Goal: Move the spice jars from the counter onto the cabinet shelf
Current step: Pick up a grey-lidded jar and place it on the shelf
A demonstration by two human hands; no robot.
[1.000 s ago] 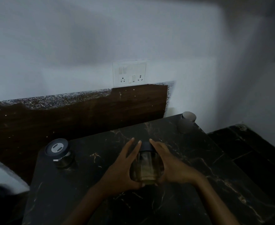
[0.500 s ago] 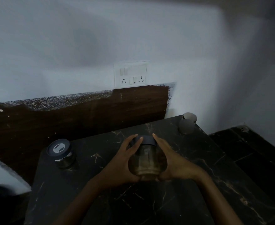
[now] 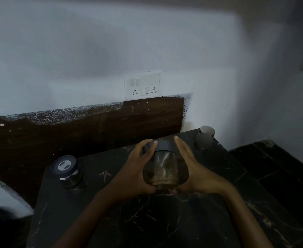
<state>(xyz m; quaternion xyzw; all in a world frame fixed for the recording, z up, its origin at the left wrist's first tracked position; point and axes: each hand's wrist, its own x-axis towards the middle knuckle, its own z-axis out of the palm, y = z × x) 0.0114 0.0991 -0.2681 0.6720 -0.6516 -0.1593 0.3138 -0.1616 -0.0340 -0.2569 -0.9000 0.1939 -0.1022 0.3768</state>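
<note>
A clear glass spice jar (image 3: 162, 167) with a dark lid is held between both palms above the black marble counter (image 3: 147, 221). My left hand (image 3: 138, 170) wraps its left side with fingers up on the lid. My right hand (image 3: 193, 169) presses the right side with fingers straight. A second jar (image 3: 66, 170), with a dark lid bearing a white mark, stands on the counter's far left corner. A grey, matte jar (image 3: 204, 137) stands at the far right corner. No cabinet shelf is in view.
A dark wooden panel (image 3: 93, 129) runs behind the counter, with a white socket plate (image 3: 142, 85) on the wall above it. A lower black surface (image 3: 281, 172) lies to the right. The room is dim.
Both hands have lifted the glass jar off the counter and carried it up and slightly away from me. The other two jars have not moved.
</note>
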